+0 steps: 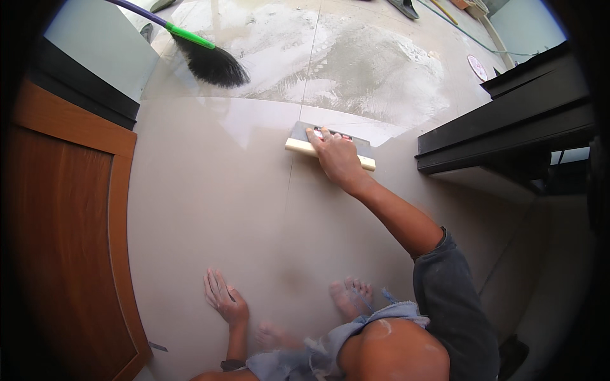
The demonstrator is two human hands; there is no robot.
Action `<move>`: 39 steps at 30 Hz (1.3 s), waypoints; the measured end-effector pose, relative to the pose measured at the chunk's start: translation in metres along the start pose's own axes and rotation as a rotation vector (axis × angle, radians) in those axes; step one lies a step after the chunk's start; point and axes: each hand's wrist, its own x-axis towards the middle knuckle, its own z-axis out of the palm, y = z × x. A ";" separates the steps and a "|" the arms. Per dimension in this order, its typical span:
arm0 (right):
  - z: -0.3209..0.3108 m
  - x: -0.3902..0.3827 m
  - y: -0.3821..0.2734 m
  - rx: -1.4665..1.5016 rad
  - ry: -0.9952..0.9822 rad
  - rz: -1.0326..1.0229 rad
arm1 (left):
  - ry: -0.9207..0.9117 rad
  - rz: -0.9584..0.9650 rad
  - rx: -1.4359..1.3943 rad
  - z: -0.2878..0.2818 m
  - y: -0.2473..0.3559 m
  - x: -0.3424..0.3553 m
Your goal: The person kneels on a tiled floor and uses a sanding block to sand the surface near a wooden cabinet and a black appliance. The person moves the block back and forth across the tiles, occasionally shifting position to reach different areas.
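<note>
Head view: we look down over our R knee [401, 352] at a beige tiled floor [203, 190].
Scraper [364, 149]: wide tool, grey blade + cream handle bar; upper centre of pic, across the tile joint [311, 54], blade side away from us, L end a bit farther out than R end.
R grip [338, 160]: closed on the scraper; palm over handle bar, dusty fingers stretched onto the blade; arm reaches out in a dk grey sleeve [451, 292].
L grip [225, 300]: nothing in it, open, fingers extended, low L near our feet; can't tell if it's touching the floor or just above.
Feet [351, 297]: both bare, btwn L grip & R knee; L one partly blurred.
Shorts [286, 363]: lt. blue, frayed hems.
Powder [381, 63]: whitish-grey, smeared over the far tiles, beyond the scraper.
Broom [210, 63]: upper L, blk bristles on the floor at powder's edge, green collar, purple handle running out of pic.
Door [63, 235]: brown wood, along L side.
Frame [508, 124]: blk, stepped profile, R side, well apart from the scraper.
Far R corner: dk slipper [405, 7], thin green hose [467, 33], round whitish disc [476, 67] near the frame.
</note>
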 end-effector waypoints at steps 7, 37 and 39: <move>0.000 -0.094 0.066 0.057 0.052 -0.009 | 0.021 -0.018 0.015 0.004 -0.005 -0.006; -0.026 -0.161 0.039 0.160 -0.080 -0.216 | 0.032 0.011 0.043 0.001 -0.004 0.000; -0.022 -0.155 0.054 0.182 -0.033 -0.153 | 0.030 -0.020 0.008 0.002 -0.003 0.000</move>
